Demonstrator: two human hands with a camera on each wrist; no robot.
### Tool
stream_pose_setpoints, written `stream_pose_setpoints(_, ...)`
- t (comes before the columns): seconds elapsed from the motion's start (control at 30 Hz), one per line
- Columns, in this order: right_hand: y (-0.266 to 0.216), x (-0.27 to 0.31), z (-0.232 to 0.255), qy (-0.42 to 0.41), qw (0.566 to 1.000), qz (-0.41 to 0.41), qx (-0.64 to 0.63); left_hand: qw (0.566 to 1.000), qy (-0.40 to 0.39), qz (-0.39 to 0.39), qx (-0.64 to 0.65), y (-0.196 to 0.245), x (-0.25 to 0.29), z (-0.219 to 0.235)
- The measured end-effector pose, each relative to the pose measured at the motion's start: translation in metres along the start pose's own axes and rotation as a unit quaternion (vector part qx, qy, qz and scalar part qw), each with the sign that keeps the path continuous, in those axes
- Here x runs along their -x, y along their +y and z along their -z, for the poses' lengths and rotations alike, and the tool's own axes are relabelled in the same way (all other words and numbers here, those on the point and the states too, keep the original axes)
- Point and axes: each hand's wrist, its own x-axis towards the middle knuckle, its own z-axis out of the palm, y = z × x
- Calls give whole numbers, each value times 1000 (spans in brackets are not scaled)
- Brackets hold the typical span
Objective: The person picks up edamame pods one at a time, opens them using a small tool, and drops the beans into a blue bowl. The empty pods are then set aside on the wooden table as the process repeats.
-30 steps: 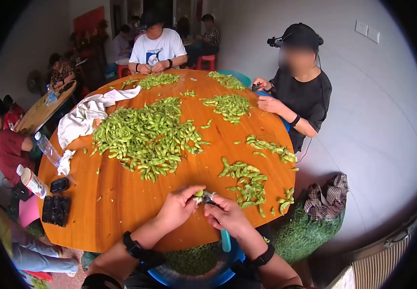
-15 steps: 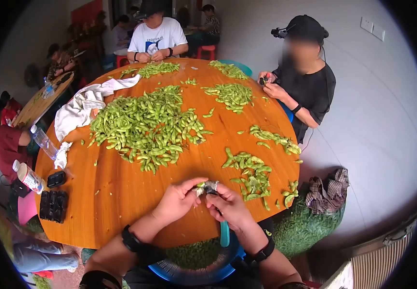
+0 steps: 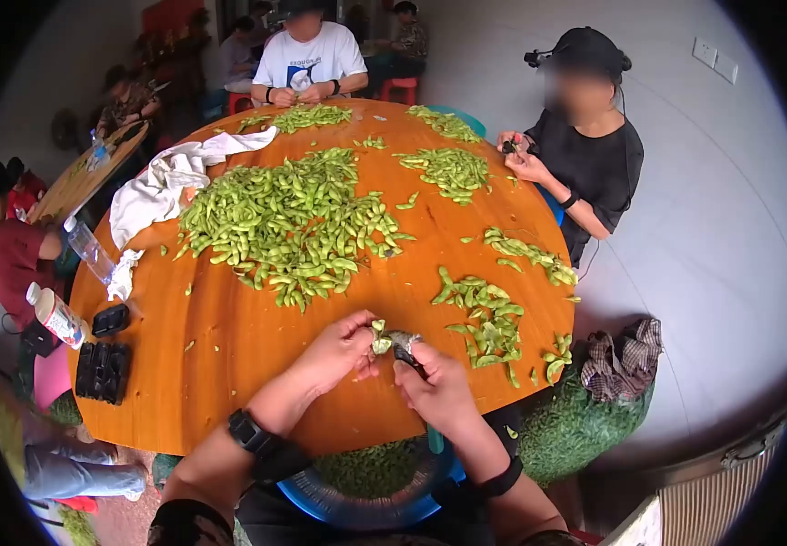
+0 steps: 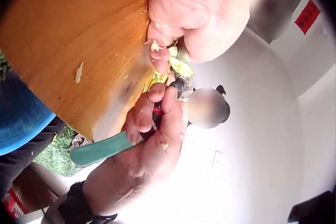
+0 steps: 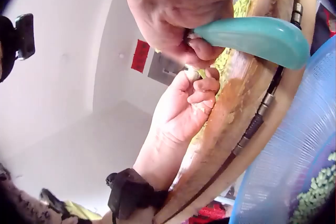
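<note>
Over the near edge of the wooden table (image 3: 230,382), my left hand (image 3: 332,357) pinches a split green soybean pod (image 3: 381,338) between thumb and fingers. Just to its right, my right hand (image 3: 439,389) grips a tool with a teal handle (image 5: 257,37). Its working end is hidden by the fingers, so I cannot tell its kind. A grey covering shows at the right thumb, close to the pod. Bits of pod cling to both hands in the left wrist view. Below them, a blue basket (image 5: 286,124) holds shelled green beans (image 5: 317,195).
A big heap of pods (image 3: 275,223) lies mid-table, with a smaller pile (image 3: 484,314) nearer right. Left are a white cloth (image 3: 161,187), bottles (image 3: 55,317) and a black case (image 3: 102,371). A person in black (image 3: 594,155) sits right, above a green sack (image 3: 585,423).
The head view has shifted slightly, so the table sits higher. The pod now shows its split, pale inside, and the right hand has turned and moved slightly away from the left.
</note>
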Motion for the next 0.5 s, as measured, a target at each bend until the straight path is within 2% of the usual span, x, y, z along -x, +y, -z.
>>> stream_pose_setpoints(0.03, 4, -1, 0, 9, 997, 52, 61, 1000, 13, 7, 19, 0, -1, -1)
stream_pose_setpoints(0.07, 3, 0, 0, 7, 997, 53, 63, 999, 26, 13, 39, 1, -2, -2)
stream_pose_setpoints(0.13, -13, 4, -2, 9, 994, -79, -72, 998, 26, 16, 54, 4, -1, -4)
stream_pose_setpoints(0.27, -13, 4, -2, 28, 989, -92, -111, 999, -4, -2, 35, -4, -3, 3)
stream_pose_setpoints(0.47, -13, 2, -2, 51, 997, -35, -38, 998, -54, -32, 30, 7, 6, -8)
stream_pose_setpoints(0.5, -11, 2, -1, 62, 998, 13, 14, 997, -55, -34, 30, 7, 5, -8)
